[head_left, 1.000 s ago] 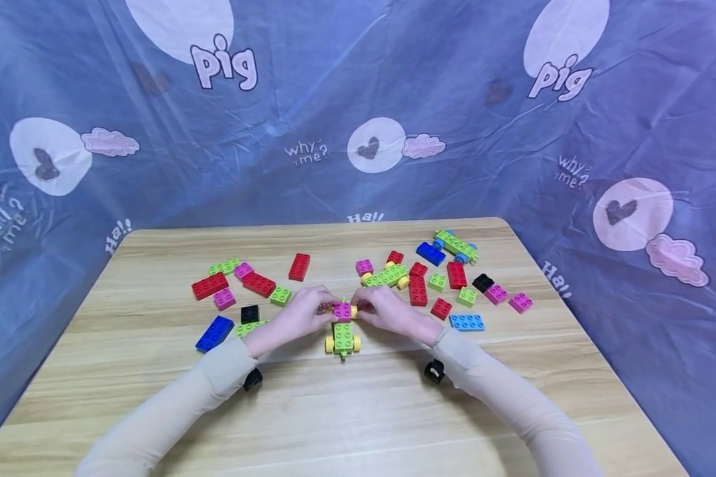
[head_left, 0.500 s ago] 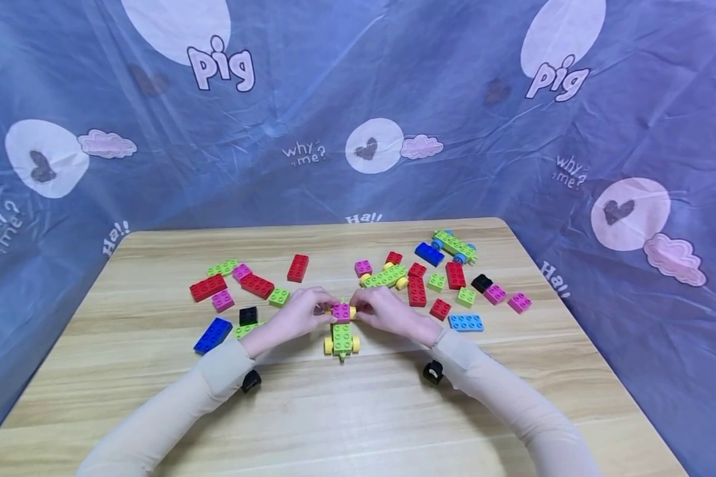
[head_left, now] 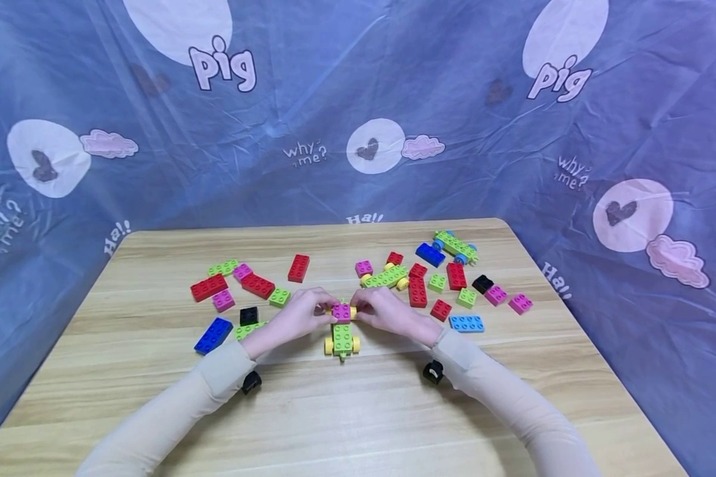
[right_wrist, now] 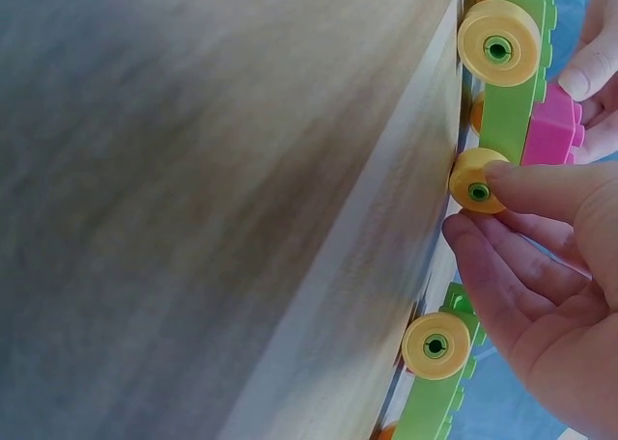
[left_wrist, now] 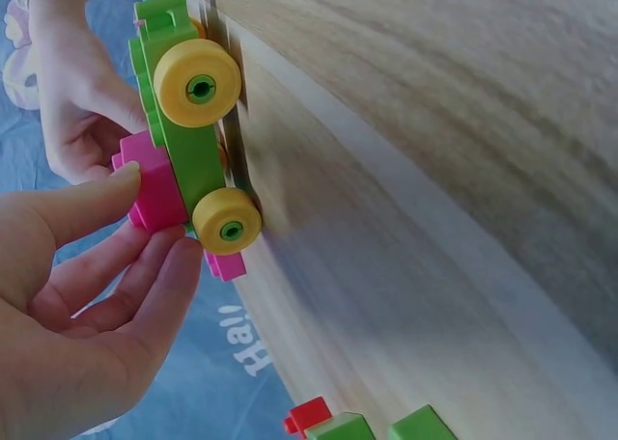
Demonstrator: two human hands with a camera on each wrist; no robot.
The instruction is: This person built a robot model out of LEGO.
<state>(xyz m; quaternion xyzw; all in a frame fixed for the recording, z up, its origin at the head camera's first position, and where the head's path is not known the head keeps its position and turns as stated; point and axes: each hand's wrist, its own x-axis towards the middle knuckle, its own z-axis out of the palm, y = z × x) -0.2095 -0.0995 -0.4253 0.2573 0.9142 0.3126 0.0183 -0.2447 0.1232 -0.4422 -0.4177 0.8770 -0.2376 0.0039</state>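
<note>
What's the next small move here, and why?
Probably a gentle downward press on the pink brick: the left grip pinches it atop the green car base, the right grip holds a yellow wheel, and full seating can't be confirmed.

Both arms reach forward and slant in toward each other, so the hands nearly meet, a narrow gap between them. I see the left forearm [head_left: 172, 411] and right forearm [head_left: 516, 404] in pale sleeves, cuffs stopping short of bare wrists. The left hand [head_left: 301, 313] is caught in a pinch, its thumb [left_wrist: 82, 208] stretched out opposite bent fingers [left_wrist: 159, 300]. Facing it, palm inward, the right hand [head_left: 389, 311] pinches too, thumb [right_wrist: 550, 191] held across from gently curved fingertips.
</note>
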